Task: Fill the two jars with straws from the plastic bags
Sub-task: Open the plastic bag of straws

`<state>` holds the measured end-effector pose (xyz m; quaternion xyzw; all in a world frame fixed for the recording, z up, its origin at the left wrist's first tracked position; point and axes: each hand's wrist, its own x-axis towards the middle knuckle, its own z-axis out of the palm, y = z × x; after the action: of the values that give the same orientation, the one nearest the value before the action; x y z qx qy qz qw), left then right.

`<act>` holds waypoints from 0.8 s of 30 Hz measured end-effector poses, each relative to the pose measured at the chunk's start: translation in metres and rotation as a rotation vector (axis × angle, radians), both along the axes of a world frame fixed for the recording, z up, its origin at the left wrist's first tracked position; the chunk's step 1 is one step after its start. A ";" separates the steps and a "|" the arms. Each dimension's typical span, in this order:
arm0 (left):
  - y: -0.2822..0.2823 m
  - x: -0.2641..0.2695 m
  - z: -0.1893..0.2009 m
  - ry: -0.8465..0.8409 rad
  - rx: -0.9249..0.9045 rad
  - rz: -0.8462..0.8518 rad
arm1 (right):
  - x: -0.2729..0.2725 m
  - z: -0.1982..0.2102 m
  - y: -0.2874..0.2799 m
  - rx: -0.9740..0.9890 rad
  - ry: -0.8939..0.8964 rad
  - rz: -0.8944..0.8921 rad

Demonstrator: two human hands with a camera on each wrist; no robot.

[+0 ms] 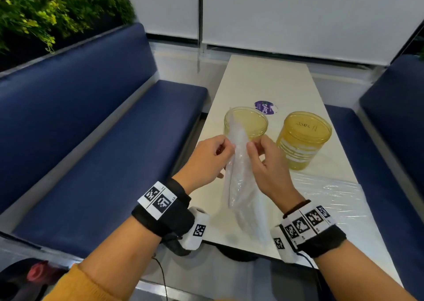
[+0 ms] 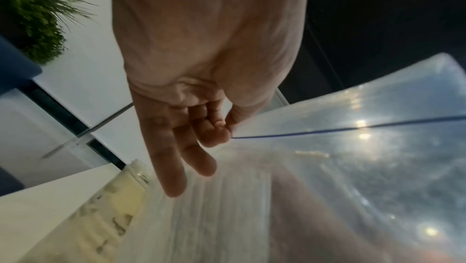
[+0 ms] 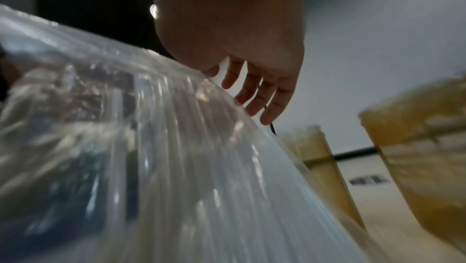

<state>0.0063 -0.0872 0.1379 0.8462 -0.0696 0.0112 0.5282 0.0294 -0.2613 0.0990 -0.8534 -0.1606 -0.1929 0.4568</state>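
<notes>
A clear plastic bag of white straws (image 1: pixel 241 186) stands on edge on the white table (image 1: pixel 275 83), its top leaning over the left yellow jar (image 1: pixel 254 126). My left hand (image 1: pixel 211 156) pinches the bag's left upper edge and my right hand (image 1: pixel 263 160) pinches the right one, near the opening. The left wrist view shows thumb and forefinger (image 2: pixel 221 129) pinching the bag (image 2: pixel 327 167) by its blue zip line, other fingers loose. In the right wrist view the bag (image 3: pixel 163 157) fills the foreground beneath my right hand (image 3: pixel 252 92). The right yellow jar (image 1: pixel 302 138) stands apart.
A second plastic bag (image 1: pixel 332 197) lies flat on the table at the near right. A purple sticker (image 1: pixel 265 108) sits behind the jars. Blue bench seats (image 1: pixel 103 140) flank the table on both sides, with a plant (image 1: pixel 46 7) at the far left.
</notes>
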 end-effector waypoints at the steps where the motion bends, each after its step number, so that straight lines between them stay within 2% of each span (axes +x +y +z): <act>1: -0.004 0.001 0.002 -0.014 -0.017 -0.014 | 0.001 0.014 0.001 0.002 -0.035 0.018; 3: -0.012 0.005 0.004 -0.024 -0.066 -0.037 | 0.004 0.034 0.004 -0.019 -0.017 0.069; 6: -0.022 0.009 0.004 0.010 -0.149 -0.060 | 0.011 0.043 0.003 -0.097 0.095 0.062; 15: -0.040 0.011 0.000 0.017 -0.242 -0.112 | 0.017 0.044 -0.011 0.114 0.377 0.015; 19: -0.046 0.012 0.001 0.045 -0.254 -0.090 | 0.009 0.043 -0.012 0.152 0.348 0.049; 24: -0.053 0.018 0.000 -0.007 -0.173 0.072 | 0.000 0.039 -0.014 0.167 0.370 0.096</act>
<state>0.0238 -0.1398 0.1382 0.7992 -0.0397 0.0389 0.5985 0.0291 -0.2748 0.1382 -0.8248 -0.0977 -0.0238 0.5564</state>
